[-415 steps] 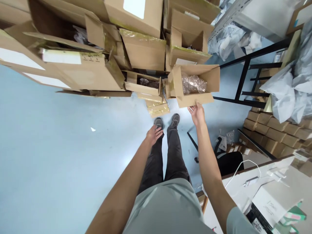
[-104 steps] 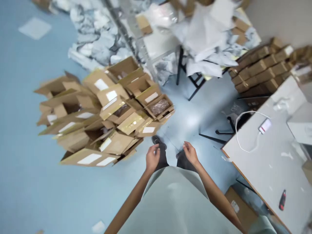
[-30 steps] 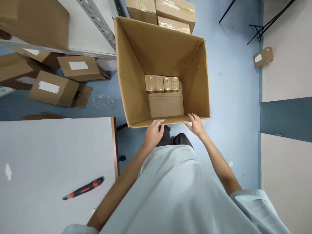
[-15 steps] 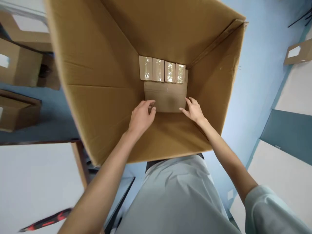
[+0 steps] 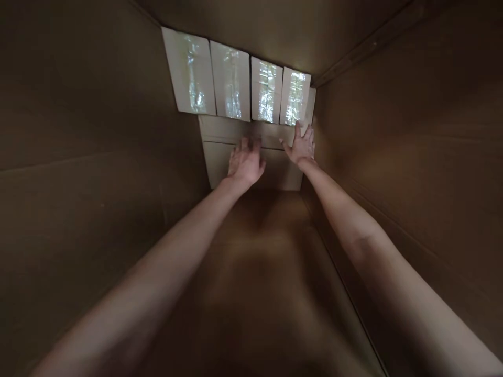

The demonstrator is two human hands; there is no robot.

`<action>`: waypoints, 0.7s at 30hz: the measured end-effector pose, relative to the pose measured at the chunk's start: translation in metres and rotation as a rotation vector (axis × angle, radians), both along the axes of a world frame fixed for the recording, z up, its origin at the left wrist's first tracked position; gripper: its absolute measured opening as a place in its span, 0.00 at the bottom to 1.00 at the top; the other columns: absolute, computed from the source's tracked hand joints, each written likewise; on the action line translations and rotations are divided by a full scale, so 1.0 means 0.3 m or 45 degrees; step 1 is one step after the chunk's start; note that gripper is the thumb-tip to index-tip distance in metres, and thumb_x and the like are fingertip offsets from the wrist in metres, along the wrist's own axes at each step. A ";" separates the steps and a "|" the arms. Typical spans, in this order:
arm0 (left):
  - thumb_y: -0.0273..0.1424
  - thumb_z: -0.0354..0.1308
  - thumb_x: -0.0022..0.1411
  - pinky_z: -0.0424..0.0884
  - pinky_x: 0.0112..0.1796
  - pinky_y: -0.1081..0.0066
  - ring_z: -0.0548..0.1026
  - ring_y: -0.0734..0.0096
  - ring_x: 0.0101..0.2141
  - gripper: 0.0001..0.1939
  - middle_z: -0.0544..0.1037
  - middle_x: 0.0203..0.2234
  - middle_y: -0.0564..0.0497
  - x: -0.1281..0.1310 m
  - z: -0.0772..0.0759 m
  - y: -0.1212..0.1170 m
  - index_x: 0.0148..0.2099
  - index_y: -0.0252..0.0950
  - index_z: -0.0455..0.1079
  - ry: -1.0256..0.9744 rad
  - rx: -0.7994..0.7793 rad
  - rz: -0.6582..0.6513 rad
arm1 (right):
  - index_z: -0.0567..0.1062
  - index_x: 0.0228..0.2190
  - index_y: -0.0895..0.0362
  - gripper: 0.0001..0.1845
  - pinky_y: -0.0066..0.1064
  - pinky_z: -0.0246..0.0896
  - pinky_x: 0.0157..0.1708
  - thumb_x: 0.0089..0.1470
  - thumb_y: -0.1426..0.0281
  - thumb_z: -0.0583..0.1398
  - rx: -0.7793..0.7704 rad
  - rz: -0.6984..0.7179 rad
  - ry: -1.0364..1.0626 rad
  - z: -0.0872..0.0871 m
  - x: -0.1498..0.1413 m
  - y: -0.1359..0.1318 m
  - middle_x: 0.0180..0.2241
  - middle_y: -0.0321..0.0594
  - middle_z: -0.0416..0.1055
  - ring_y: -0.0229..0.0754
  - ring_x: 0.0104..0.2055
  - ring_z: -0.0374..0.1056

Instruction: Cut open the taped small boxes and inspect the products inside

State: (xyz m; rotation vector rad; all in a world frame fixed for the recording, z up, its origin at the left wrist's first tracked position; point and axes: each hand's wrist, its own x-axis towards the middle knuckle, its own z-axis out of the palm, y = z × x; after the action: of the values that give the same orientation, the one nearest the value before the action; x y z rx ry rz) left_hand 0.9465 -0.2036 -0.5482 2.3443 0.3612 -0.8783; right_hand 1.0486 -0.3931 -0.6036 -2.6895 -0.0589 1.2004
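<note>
Deep inside a large cardboard box (image 5: 86,188), both my hands are reaching down toward its bottom. My left hand (image 5: 247,161) is open over the brown cardboard bottom (image 5: 218,163), its fingertips blurred and nothing seen in it. Near the right wall, my right hand (image 5: 302,145) has its fingers spread, the tips at the lower edge of the rightmost small carton (image 5: 295,97). Whether they touch it I cannot tell. That carton stands in a row with several others along the far wall, each with shiny clear tape on top, among them the leftmost carton (image 5: 189,73).
The tall right wall (image 5: 412,157) and the far wall (image 5: 243,26) of the large box close in around my arms. The near wall (image 5: 251,277) lies in shadow below them. A narrow gap separates the second carton (image 5: 231,81) from the third (image 5: 267,90).
My head has moved down into the large box, so the room outside is out of view. Both hands have reached farther in, toward the row of small cartons.
</note>
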 end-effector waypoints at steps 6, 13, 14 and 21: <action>0.51 0.61 0.81 0.54 0.79 0.40 0.51 0.38 0.83 0.46 0.50 0.85 0.30 0.210 -0.354 0.011 0.85 0.25 0.56 -0.127 -0.063 -0.023 | 0.39 0.86 0.53 0.58 0.89 0.43 0.74 0.75 0.37 0.55 0.083 -0.056 -0.069 -0.328 0.098 0.015 0.86 0.64 0.30 0.80 0.88 0.25; 0.44 0.75 0.74 0.47 0.77 0.27 0.42 0.29 0.84 0.49 0.40 0.87 0.34 0.378 -0.532 -0.039 0.85 0.34 0.58 -0.010 0.095 0.331 | 0.39 0.86 0.55 0.61 0.91 0.55 0.69 0.74 0.38 0.62 0.140 -0.206 -0.085 -0.553 0.140 0.063 0.85 0.69 0.27 0.88 0.87 0.30; 0.42 0.75 0.74 0.45 0.77 0.26 0.42 0.28 0.84 0.49 0.39 0.87 0.34 0.375 -0.533 -0.053 0.85 0.35 0.58 -0.019 0.132 0.334 | 0.38 0.86 0.58 0.60 0.87 0.55 0.71 0.76 0.41 0.60 0.114 -0.187 -0.095 -0.555 0.132 0.071 0.85 0.72 0.25 0.89 0.87 0.31; 0.38 0.72 0.75 0.47 0.79 0.33 0.42 0.37 0.84 0.48 0.43 0.87 0.33 0.346 -0.567 -0.097 0.85 0.30 0.54 -0.124 0.094 0.331 | 0.42 0.86 0.60 0.60 0.75 0.63 0.73 0.74 0.51 0.68 0.018 -0.181 -0.175 -0.491 0.102 0.086 0.85 0.73 0.24 0.88 0.87 0.35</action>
State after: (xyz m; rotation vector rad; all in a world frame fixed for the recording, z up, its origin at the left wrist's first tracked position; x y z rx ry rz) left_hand 1.0502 -0.2328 -0.7183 2.3296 0.6502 -0.6346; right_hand 1.0793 -0.3672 -0.7509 -2.7079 0.1017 0.9705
